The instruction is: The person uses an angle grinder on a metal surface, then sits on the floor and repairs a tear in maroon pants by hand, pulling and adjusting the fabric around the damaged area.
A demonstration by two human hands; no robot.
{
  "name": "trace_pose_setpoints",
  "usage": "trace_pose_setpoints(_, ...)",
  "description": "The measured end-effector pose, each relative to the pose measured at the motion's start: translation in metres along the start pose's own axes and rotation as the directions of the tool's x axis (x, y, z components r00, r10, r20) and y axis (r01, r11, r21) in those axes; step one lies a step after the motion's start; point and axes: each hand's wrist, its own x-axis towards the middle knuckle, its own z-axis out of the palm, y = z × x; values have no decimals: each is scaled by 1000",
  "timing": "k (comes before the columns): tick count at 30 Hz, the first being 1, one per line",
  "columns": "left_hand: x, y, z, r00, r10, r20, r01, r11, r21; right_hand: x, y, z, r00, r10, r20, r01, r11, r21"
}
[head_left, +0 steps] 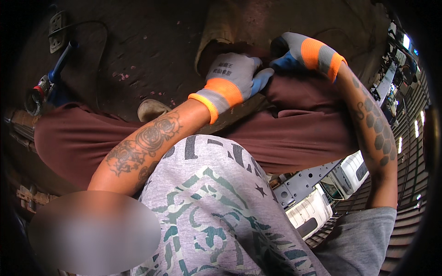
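I wear grey work gloves with orange-and-grey cuffs and blue palms. My left hand (232, 76) is at the upper middle, back upward, just beside the rim of a tan-brown curved piece (214, 34) that looks like a wide pipe section. Its fingers bend down out of sight while the thumb points right. Close by on the right, my right hand (294, 51) has its fingers curled in, dark at the tips. Whatever either hand grips is hidden in shadow. Both are above my knee in maroon trousers (294, 133).
On the dark, stained floor (138, 50) at the far left lie a blue-handled tool (62, 62) with a red and silver end and a power strip (56, 32) with a dark cord. A tan shoe tip (152, 109) shows below. White truck cabs (311, 209) stand behind at lower right.
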Motion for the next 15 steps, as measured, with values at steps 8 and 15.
trace_pose_setpoints(8, 3, -6, -1, 982, 148, -117, -122, 972, 202, 10, 4, -1, 999, -16, 48, 19, 998, -55)
trace_pose_setpoints(15, 8, -75, -51, 849, -187, -495, 234, 972, 34, 12, -2, -13, 996, 27, 89, -18, 996, -91)
